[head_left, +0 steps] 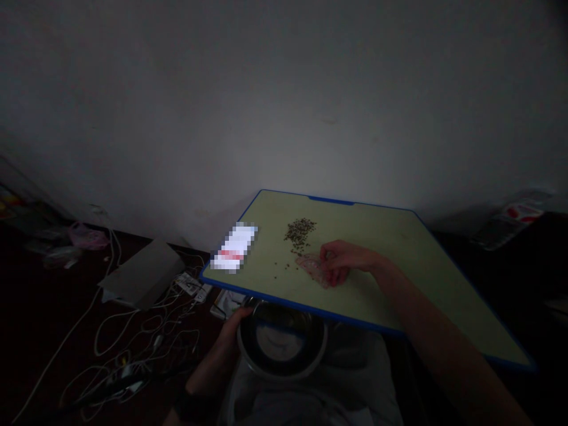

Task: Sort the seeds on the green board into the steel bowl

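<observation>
I watch the person's right hand (344,257) with its fingers curled in, pinching, as far as the dim light lets me tell, one end of a thin clear plastic bag (311,269) with faint reddish marks. The bag lies on the pale, blue-edged worktop (386,231), between its middle and its near edge. It looks limp and nearly weightless, slick enough to slide between dry fingertips and quick to crumple; I'd judge the gathered edge the best hold, caught between thumb and fingers, since a flat fold would slip. A small tear seems the likeliest harm if it is tugged hard. Toward the middle of the worktop sits a loose heap of dark seeds (302,229), a few strays lying nearer its front edge. Each looks tiny, hard and light, apt to roll or skitter at a careless brush, so they would suit a sweep better than a grip. Just below the worktop's near edge, the left hand (231,328) is wrapped on the side of a round metal bowl (280,344), thumb by the rim. That bowl looks stiff, smooth and sturdy, and its rim gives the surest purchase. A lit phone (234,248) rests along the worktop's left edge.
</observation>
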### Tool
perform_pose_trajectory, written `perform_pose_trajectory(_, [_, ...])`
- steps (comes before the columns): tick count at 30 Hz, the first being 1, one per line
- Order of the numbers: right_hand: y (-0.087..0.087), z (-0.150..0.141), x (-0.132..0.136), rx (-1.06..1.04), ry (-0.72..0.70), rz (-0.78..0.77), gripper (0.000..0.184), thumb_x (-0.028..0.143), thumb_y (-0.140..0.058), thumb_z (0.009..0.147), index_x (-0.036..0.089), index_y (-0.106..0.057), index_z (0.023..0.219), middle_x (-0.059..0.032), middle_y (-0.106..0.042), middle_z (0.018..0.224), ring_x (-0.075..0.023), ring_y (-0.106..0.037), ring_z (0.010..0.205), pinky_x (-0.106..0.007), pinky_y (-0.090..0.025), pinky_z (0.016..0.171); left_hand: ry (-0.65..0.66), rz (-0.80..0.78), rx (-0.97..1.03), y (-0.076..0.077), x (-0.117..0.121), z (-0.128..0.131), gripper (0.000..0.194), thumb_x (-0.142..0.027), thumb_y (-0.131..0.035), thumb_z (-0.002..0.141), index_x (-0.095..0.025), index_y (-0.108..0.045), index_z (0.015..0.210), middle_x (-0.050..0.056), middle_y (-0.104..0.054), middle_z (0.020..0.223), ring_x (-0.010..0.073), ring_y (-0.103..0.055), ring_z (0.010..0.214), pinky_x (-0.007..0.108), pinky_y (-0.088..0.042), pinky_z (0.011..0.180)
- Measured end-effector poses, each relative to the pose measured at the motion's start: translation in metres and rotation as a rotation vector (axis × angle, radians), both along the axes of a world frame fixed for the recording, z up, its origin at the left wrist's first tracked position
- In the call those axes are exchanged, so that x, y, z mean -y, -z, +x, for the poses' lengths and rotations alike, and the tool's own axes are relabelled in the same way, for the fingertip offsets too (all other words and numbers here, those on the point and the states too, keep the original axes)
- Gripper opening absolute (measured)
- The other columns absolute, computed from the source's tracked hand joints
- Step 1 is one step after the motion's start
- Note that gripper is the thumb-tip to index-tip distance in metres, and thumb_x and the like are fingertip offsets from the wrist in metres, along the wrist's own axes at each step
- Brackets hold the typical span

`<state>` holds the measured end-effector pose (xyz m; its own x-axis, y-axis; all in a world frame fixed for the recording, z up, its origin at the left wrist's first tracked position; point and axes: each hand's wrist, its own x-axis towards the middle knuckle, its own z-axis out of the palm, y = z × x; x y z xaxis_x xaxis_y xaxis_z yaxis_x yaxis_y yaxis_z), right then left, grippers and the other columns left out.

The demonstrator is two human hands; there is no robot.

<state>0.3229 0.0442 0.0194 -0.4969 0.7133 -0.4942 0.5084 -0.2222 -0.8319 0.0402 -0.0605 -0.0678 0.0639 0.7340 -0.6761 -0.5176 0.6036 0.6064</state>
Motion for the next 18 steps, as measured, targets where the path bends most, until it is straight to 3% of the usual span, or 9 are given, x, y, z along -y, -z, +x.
perform_pose_trajectory(9, [0.006,-0.021,0.004,-0.080,0.013,-0.006,0.036,0.040,-0.069,0.069,0.018,-0.045,0.084,-0.0036,-0.068,0.060,-0.0179,-0.067,0.056,-0.025,-0.054,0.050,0.018,0.062,0.031,0.004,0.003,-0.006,0.018,-0.027,-0.059,0.072,-0.012,-0.069,0.069,0.006,-0.072,0.058,0.0227,-0.066,0.060,0.033,-0.048,0.069])
perform_pose_trajectory(18, [-0.001,-0.019,0.006,-0.095,0.002,0.029,0.034,0.038,-0.066,0.070,0.017,-0.044,0.085,-0.0042,-0.069,0.064,-0.0176,-0.068,0.059,-0.023,-0.052,0.050,-0.004,0.065,-0.028,-0.007,0.007,0.001,0.016,-0.026,-0.060,0.071,-0.014,-0.069,0.064,0.005,-0.071,0.056,0.0221,-0.066,0.058,0.032,-0.048,0.065])
